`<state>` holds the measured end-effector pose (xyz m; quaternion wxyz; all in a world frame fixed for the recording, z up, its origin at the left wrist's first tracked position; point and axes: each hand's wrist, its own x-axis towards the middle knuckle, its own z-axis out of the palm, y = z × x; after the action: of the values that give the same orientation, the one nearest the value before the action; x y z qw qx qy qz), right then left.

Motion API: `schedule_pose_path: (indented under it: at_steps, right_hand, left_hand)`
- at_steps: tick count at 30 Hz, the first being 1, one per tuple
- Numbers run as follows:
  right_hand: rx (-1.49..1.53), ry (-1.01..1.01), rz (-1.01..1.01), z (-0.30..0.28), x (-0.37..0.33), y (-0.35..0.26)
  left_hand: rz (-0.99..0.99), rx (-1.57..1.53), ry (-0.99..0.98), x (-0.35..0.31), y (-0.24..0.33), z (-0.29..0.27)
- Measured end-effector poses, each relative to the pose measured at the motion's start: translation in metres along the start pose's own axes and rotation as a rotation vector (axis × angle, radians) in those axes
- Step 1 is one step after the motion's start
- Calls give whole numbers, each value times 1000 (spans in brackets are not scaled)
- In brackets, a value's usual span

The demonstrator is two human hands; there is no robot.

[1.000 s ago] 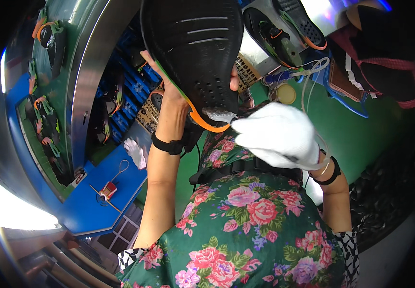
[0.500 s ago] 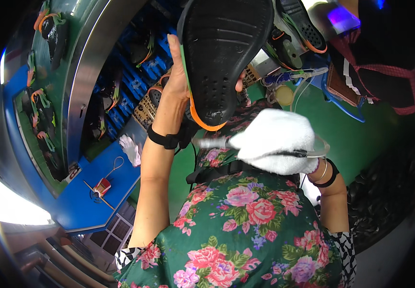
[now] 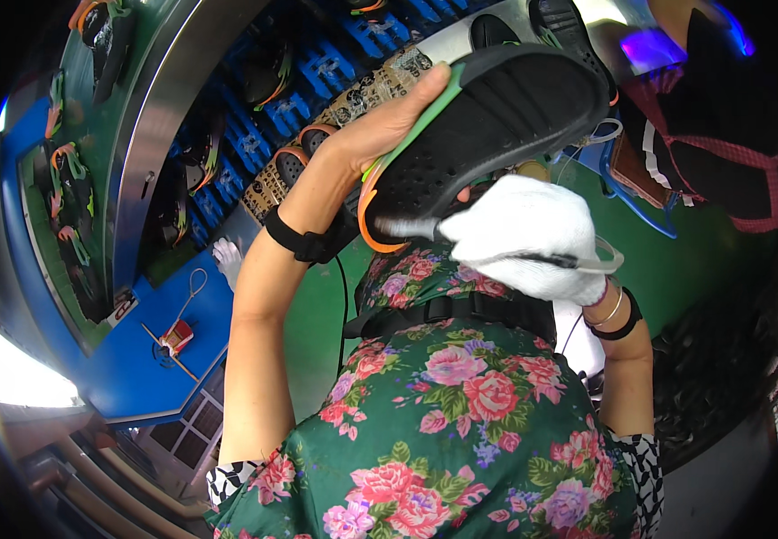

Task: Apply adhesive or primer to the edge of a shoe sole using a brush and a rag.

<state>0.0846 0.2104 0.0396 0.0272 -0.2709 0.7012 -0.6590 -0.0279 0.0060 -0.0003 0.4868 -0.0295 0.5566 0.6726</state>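
My bare left hand (image 3: 393, 126) grips a black shoe sole (image 3: 515, 112) by its edge, thumb on the near side and a fingertip showing at the other. The sole is tilted, with a green and orange rim and small holes toward its orange end. In a white knit glove, my right hand (image 3: 533, 238) is closed around a brush (image 3: 411, 228) with a clear tube running back past the wrist. The bristles, slightly blurred, lie over the orange end of the sole, seemingly touching it. The glove hides the brush's handle.
Along the left runs a metal-edged machine (image 3: 151, 117) with shoe parts on its green surface. Blue racks (image 3: 245, 144) hold more parts behind my left arm. A red cup-like container (image 3: 176, 337) stands on a blue table (image 3: 137, 377). A blue-framed stand (image 3: 636, 193) is at right.
My left hand has turned and lowered the sole, so its wide end now points right. The brush, apart from the sole before, is now over its orange end.
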Motion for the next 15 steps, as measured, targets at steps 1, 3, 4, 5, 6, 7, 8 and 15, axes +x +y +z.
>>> schedule_pose_path:
  at_steps: [1,3,4,5,6,7,8,15]
  right_hand:
    - [-132,-6,-52,2,-2,5]
    - [-201,-60,-92,11,-5,7]
    - [-268,-113,-134,14,-5,8]
    - [-263,-168,-98,15,-4,9]
    - [-263,-167,-107,12,-3,8]
    - [-86,-142,-43,9,-3,7]
    - [91,-118,21,6,-2,5]
    - [-12,-146,-62,6,7,13]
  left_hand:
    - [0,-3,-1,3,0,4]
    - [-127,-4,54,7,0,6]
    - [-128,-8,56,9,1,1]
    - [-153,58,-46,12,3,-7]
    - [-173,136,-145,12,6,-8]
    - [-171,142,-140,11,4,-4]
    - [-112,149,-54,9,1,4]
    - [-414,50,-32,16,9,-11]
